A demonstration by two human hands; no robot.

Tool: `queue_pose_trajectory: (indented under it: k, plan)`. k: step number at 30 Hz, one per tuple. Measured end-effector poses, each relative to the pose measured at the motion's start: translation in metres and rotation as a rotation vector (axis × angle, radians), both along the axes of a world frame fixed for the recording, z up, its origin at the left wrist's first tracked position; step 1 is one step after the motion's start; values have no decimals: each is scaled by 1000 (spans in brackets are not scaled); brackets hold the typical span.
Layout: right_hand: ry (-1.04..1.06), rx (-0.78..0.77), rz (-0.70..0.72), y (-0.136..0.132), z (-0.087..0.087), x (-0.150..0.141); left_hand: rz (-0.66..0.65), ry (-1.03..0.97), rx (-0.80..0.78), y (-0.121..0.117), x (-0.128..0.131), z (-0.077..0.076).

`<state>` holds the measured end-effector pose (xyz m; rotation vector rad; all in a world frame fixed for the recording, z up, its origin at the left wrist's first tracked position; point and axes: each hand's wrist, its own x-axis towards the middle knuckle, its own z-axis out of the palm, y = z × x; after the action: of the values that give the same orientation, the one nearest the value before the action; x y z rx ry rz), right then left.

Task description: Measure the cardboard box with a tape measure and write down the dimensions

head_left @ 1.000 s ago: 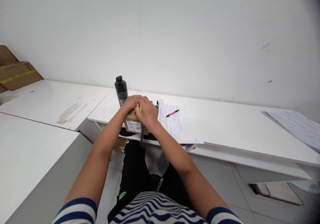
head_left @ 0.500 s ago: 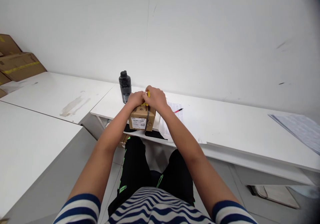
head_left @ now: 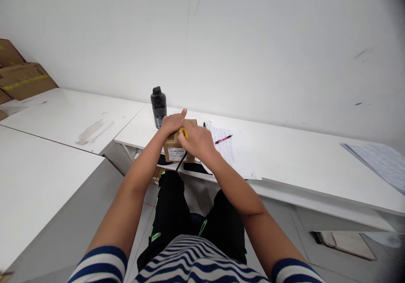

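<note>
A small brown cardboard box (head_left: 173, 143) with a white label (head_left: 177, 154) on its front stands at the desk's near edge. My left hand (head_left: 172, 123) holds the box at its top left, thumb stretched out and the other fingers partly hidden. Closed around a yellow tool (head_left: 184, 133), my right hand (head_left: 198, 138) is over the top of the box, close beside my left. Most of the tool is covered by my fingers, so its kind is unclear. A thin black strap (head_left: 181, 161) slants down across the box front and past its lower edge.
Behind the box stands a black bottle (head_left: 158, 106). Printed sheets (head_left: 223, 148) with a red-and-black pen (head_left: 223, 139) lie to the right. More papers (head_left: 376, 160) are at far right. Large cartons (head_left: 28, 80) are stacked at far left, and a white wall (head_left: 253, 55) rises behind the desk.
My right hand has pulled toward me and slightly right with the yellow tool. The strap, earlier close against the box front, now slants away below it. My left thumb now sticks up.
</note>
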<state>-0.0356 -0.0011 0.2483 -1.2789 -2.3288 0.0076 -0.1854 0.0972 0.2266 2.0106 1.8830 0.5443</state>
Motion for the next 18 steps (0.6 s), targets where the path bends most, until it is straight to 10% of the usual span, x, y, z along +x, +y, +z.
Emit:
queue_pose_trajectory:
  k: [8, 18]
  plan:
    - [-95, -29, -69, 99, 19, -4, 46, -111, 63, -5, -1, 1]
    - [-163, 7, 20, 65, 12, 9, 102, 153, 17, -2, 10, -4]
